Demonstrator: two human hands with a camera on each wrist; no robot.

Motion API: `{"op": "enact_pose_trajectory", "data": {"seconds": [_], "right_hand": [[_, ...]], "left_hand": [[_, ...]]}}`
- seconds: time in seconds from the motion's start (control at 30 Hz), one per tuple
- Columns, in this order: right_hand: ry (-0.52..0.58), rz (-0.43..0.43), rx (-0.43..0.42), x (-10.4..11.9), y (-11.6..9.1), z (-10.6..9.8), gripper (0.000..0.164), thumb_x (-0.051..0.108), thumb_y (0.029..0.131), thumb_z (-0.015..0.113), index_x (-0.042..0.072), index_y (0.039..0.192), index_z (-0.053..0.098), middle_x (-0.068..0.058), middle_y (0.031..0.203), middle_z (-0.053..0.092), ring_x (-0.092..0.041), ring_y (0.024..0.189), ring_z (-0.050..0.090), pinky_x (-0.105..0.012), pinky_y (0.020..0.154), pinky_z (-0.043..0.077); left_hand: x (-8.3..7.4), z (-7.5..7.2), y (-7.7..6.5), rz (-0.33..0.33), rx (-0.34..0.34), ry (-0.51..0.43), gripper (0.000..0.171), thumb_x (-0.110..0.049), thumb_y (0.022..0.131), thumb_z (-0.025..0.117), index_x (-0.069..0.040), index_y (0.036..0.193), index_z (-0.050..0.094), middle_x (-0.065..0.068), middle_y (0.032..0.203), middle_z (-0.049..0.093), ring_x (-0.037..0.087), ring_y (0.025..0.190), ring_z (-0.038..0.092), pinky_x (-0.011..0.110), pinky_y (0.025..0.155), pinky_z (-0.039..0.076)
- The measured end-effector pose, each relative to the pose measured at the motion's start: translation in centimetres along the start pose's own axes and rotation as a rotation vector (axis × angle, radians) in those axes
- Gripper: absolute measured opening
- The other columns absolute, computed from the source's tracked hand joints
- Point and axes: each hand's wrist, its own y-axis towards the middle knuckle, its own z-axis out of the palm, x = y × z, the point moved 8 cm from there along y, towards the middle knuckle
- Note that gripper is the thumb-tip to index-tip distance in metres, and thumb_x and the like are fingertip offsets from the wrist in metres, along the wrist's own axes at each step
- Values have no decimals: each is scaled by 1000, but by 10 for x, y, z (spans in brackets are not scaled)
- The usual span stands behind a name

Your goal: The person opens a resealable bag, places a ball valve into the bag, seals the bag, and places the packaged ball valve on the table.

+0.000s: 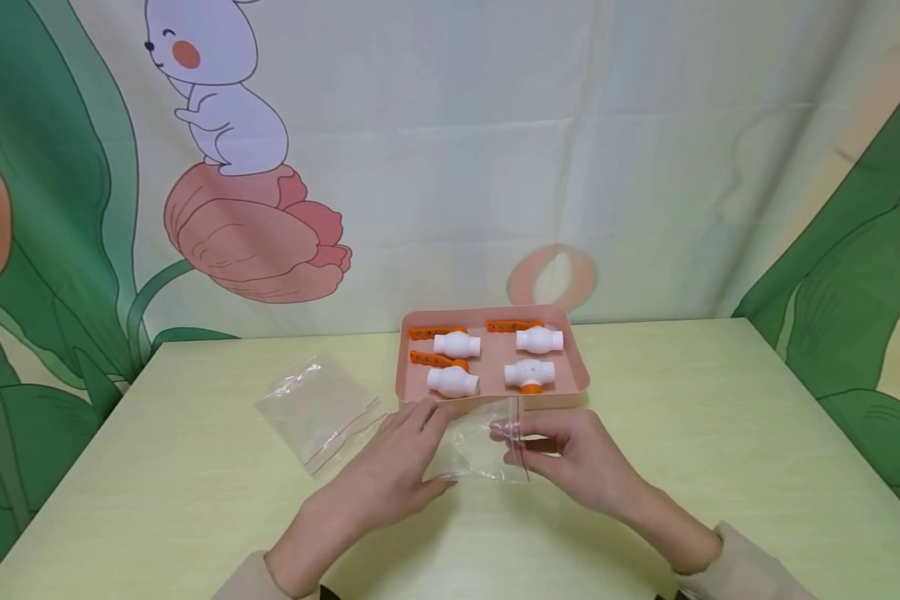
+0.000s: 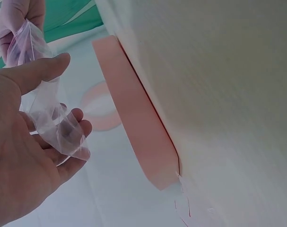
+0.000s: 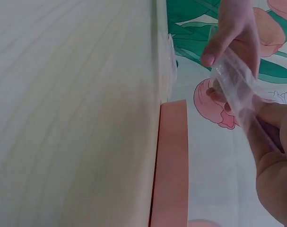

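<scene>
Between the two hands, over the table, is a clear zip bag [image 1: 476,450] with a red line along its mouth. My left hand [image 1: 386,467] is at its closed end; in the left wrist view the plastic lies across the fingers, with the thumb [image 2: 41,71] standing away from them. The fingers of my right hand [image 1: 581,458] reach into the mouth, thumb and forefinger spread apart inside the plastic. Behind the hands, a pink tray [image 1: 491,402] holds several white ball valves [image 1: 453,382] with orange handles [image 1: 435,359].
A second clear zip bag [image 1: 315,408] lies flat on the pale wood-grain table [image 1: 172,517], left of the tray. At the table's back edge hangs a printed cloth [image 1: 450,167] with a rabbit and flowers.
</scene>
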Motion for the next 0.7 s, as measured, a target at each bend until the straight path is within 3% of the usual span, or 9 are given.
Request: {"op": "enact_pose_trajectory", "data": {"seconds": [0.1,0.2,0.43,0.7], "right_hand": [[-59,-116,0,8,0,0,35,-4,84,82,-3,118,73,-13,111,75,-19,99,73,-36,81,60],[-96,-159,2,11,-2,1,42,-2,83,84,-3,123,71,-13,116,73,-21,99,73,-35,80,60],[-114,-89,13,6,-3,1,48,5,81,87,-2,126,71,-11,119,73,-33,93,75,-33,78,60],[-98,-37,12,1,-5,-5,50,7,79,89,-1,126,71,-15,116,73,-30,94,75,-33,79,60]], "left_hand": [[0,-1,0,4,-3,-13,72,-23,83,88,-9,141,48,4,122,54,26,117,52,47,102,45],[0,-1,-1,3,-3,-20,73,-23,83,88,-8,142,48,5,122,54,26,118,52,48,104,43],[2,-1,-2,-11,17,-11,82,-24,79,91,-7,146,45,4,126,51,26,124,49,46,114,34],[14,3,-5,-75,80,5,90,-20,75,93,-4,148,43,9,135,49,28,128,46,48,116,30]]}}
